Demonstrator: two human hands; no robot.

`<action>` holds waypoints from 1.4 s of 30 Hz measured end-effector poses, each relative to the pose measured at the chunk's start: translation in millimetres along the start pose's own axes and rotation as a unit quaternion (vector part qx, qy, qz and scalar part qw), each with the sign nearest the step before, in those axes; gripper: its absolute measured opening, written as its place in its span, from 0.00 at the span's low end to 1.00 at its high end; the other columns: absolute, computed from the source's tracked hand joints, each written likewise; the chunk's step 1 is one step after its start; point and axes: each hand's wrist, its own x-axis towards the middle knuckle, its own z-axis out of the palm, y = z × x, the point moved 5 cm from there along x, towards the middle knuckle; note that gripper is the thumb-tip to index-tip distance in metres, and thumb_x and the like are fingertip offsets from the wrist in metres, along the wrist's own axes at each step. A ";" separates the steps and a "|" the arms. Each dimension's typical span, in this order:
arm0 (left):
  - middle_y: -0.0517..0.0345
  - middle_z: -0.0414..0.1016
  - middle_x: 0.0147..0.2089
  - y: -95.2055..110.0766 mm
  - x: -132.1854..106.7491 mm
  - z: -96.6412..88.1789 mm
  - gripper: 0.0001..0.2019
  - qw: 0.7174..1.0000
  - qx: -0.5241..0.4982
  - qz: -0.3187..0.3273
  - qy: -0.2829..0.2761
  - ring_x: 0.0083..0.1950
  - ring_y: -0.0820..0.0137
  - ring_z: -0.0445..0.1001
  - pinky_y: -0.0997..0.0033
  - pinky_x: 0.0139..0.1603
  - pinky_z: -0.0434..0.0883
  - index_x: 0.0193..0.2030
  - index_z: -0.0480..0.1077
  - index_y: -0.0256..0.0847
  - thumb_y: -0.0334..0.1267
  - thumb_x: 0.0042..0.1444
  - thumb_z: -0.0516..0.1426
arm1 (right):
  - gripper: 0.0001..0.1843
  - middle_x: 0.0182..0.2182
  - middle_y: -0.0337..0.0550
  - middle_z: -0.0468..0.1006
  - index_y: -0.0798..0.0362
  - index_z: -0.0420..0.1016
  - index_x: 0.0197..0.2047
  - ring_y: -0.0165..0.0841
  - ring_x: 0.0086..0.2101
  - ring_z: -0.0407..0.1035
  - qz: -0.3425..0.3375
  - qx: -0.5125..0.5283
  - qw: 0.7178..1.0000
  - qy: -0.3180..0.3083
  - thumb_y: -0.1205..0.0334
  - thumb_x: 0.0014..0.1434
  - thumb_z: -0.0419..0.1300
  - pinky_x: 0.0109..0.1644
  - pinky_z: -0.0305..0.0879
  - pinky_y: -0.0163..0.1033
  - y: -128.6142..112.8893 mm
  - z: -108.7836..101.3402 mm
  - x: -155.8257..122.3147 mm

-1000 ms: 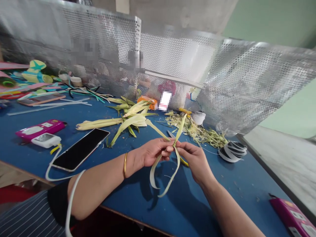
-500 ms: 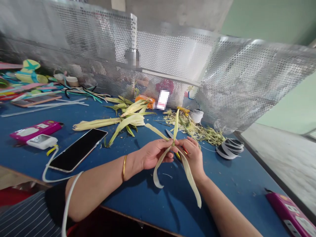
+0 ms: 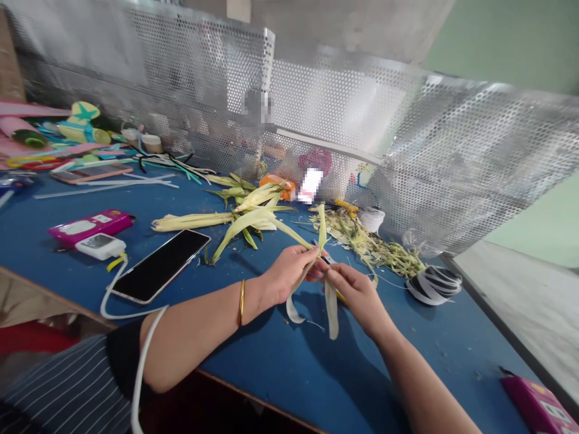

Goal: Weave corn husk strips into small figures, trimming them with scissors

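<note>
Both my hands meet over the blue table [image 3: 280,361] and pinch the same pale yellow-green leaf strips [image 3: 332,313]. My left hand [image 3: 292,271], with a gold bangle on its wrist, is closed on the strips where they cross. My right hand [image 3: 355,292] is closed on them from the right side. One strip end sticks up above the fingers. Two ends hang down toward the table. A pile of whole green and yellow leaves [image 3: 235,217] lies just beyond my left hand.
A black phone [image 3: 160,265] with a white cable lies at the left, next to a pink case [image 3: 90,223] and a small white device [image 3: 99,246]. Leaf trimmings [image 3: 375,244] and a coil of tape [image 3: 434,283] lie at the right. A perforated metal screen [image 3: 344,132] closes the back.
The long strip that hung out to the lower right has been drawn in and now hangs short below my right hand. Both hands stay pinched on the strips.
</note>
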 end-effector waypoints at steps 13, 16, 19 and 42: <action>0.58 0.75 0.24 -5.1 9.0 -8.5 0.05 0.990 0.121 0.040 0.058 0.26 0.74 0.72 0.74 0.31 0.69 0.28 0.76 0.34 0.30 0.54 0.61 | 0.21 0.17 0.34 0.65 0.52 0.70 0.26 0.28 0.21 0.59 -0.016 -0.033 0.999 -0.012 0.44 0.62 0.56 0.26 0.54 0.34 -1.5 5.8 -7.9; 0.58 0.76 0.25 -5.9 8.1 -8.5 0.05 0.991 0.116 0.020 0.057 0.25 0.74 0.73 0.74 0.30 0.69 0.30 0.77 0.35 0.32 0.55 0.61 | 0.21 0.21 0.36 0.69 0.52 0.73 0.28 0.29 0.24 0.61 -0.016 -0.069 0.996 0.056 0.44 0.62 0.54 0.28 0.56 0.34 -2.7 -3.1 -6.6; 0.55 0.78 0.27 -5.6 4.7 -4.4 0.06 0.990 0.137 0.010 0.024 0.25 0.74 0.73 0.75 0.29 0.69 0.31 0.77 0.34 0.35 0.54 0.62 | 0.22 0.26 0.40 0.75 0.53 0.78 0.34 0.32 0.28 0.64 0.015 -0.041 0.991 0.130 0.42 0.58 0.57 0.31 0.58 0.35 0.0 -14.1 -4.1; 0.55 0.79 0.27 -13.8 5.1 -5.1 0.04 0.973 0.225 0.020 0.037 0.27 0.71 0.76 0.75 0.30 0.71 0.32 0.78 0.36 0.33 0.54 0.61 | 0.11 0.25 0.41 0.77 0.52 0.77 0.32 0.34 0.27 0.70 -0.081 -0.036 0.968 0.233 0.53 0.58 0.61 0.35 0.66 0.40 -7.7 -24.6 -12.9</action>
